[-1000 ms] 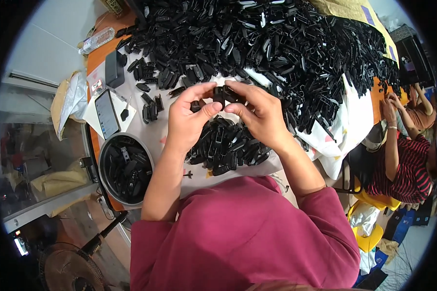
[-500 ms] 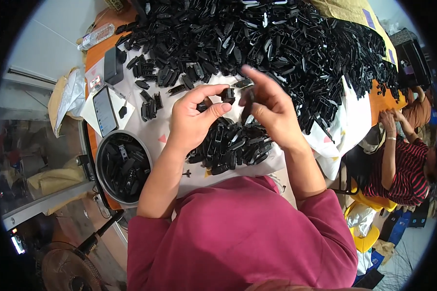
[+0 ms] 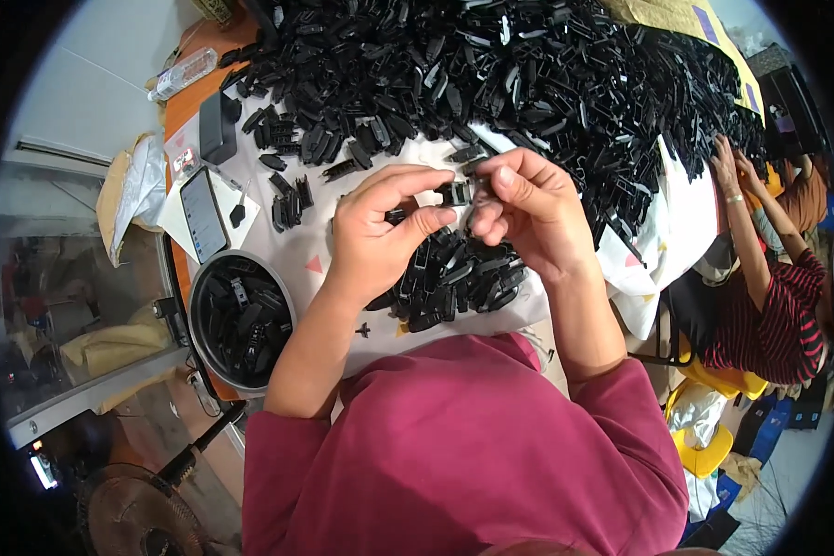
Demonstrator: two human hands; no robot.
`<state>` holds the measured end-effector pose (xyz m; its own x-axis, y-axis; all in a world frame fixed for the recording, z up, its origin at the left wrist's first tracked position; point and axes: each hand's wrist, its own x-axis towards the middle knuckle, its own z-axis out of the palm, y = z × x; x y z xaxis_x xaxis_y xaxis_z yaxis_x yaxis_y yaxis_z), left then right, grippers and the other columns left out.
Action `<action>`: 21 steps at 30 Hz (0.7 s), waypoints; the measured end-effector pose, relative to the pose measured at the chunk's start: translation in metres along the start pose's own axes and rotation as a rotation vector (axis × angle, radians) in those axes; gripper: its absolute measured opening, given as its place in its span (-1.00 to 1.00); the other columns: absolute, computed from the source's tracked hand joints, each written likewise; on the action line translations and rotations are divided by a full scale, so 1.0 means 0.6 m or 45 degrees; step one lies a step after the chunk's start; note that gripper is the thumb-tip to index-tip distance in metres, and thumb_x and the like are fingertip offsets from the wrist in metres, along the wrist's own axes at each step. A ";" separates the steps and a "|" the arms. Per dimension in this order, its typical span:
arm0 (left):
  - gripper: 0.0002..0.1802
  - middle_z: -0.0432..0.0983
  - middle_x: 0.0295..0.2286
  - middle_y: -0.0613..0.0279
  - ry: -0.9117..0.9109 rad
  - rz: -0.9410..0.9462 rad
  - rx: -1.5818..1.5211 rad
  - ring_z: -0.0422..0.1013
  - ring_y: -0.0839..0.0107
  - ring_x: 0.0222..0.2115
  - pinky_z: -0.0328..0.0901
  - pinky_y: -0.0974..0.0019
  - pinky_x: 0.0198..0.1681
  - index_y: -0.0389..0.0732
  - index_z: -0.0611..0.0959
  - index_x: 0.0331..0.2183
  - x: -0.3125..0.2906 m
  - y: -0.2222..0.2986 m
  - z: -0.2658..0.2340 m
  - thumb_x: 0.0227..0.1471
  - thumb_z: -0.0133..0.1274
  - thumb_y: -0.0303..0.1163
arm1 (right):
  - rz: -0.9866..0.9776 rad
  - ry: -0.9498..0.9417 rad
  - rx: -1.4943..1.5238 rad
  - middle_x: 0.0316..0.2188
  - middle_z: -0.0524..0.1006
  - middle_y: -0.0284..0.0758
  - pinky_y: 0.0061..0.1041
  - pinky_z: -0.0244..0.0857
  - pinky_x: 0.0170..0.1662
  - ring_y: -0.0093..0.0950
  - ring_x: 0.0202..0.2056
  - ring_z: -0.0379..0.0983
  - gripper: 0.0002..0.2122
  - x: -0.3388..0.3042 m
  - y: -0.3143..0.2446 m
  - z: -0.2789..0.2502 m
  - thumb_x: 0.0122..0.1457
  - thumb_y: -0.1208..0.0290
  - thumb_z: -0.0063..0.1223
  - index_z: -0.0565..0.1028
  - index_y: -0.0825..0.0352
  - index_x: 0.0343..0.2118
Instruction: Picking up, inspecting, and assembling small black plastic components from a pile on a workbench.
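Between the thumb and fingertips of my left hand (image 3: 377,225) is a small black plastic part (image 3: 454,195), held up over the table. My right hand (image 3: 539,211) is close beside it on the right, its fingers curled in and partly blurred. Whether those fingers hold a piece of their own cannot be told. Below both hands lies a small heap of black plastic parts (image 3: 454,281). Beyond them spreads a much larger pile of similar black parts (image 3: 417,74).
On the left stand a round bowl of black parts (image 3: 241,320), a phone (image 3: 203,215), a dark box (image 3: 217,128) and a plastic bottle (image 3: 183,74). A fan (image 3: 139,514) is at lower left. At right, a person in a striped top (image 3: 769,324) reaches toward the pile.
My right hand has come down and curled its fingers in by the part, which has shifted slightly right. The other person's hands have reached farther up toward the large pile.
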<state>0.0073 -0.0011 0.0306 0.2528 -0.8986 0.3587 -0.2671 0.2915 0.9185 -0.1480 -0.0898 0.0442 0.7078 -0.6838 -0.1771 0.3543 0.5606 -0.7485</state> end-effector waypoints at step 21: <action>-0.62 0.45 -0.27 0.24 0.145 -0.489 -0.667 0.25 0.70 -0.53 0.18 0.64 -0.48 -0.35 0.44 -0.15 -0.025 -0.012 0.046 -0.05 0.04 -0.41 | -0.299 0.178 -1.120 -0.54 0.47 -0.31 -0.74 0.24 -0.59 -0.64 -0.62 0.37 -0.75 -0.019 0.054 0.001 0.09 0.42 -0.01 0.27 0.41 -0.23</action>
<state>-0.0203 0.0010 0.0143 0.3441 -0.9387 -0.0217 0.3426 0.1040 0.9337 -0.1443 -0.0632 0.0222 0.5757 -0.8176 0.0083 -0.1531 -0.1177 -0.9812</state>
